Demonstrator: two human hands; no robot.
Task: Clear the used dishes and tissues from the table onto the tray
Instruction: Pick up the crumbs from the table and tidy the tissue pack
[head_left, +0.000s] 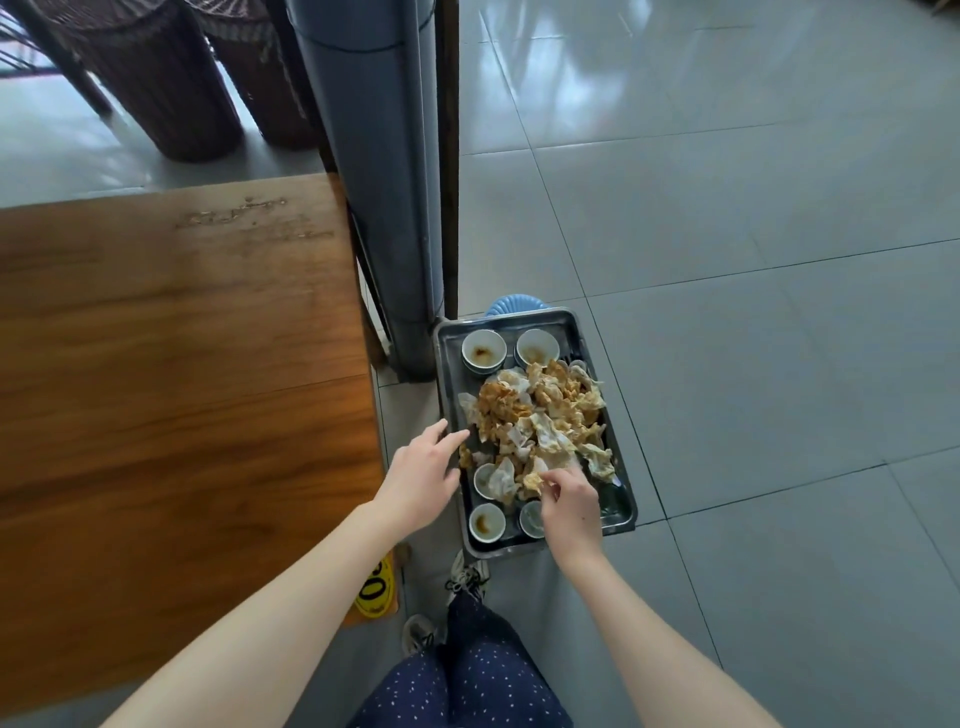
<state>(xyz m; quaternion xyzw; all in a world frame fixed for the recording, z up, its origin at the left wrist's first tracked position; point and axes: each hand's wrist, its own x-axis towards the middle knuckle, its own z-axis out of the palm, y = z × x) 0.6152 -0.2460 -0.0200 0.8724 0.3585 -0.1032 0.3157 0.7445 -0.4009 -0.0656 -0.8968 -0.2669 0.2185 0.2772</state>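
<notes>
The right grip (569, 501) is pinched on a crumpled tissue (534, 480) at the near end of the heap of tissues (540, 415), low over the tray (571, 325). The left grip (421, 475) is spread and holds nothing, its straight fingertips (460, 436) at the tray's left rim. Small used bowls (483, 349) sit around the heap, two at the far end and three at the near end, one of them stuffed with tissue. The tray rests on a blue stool (503, 306) just beside the counter (182, 364). What shows of the counter carries only worn marks and a yellow number tag (374, 592) at its near corner. The clearing looks all but done, probably with only this tissue left to drop, though the counter's left part is out of view
</notes>
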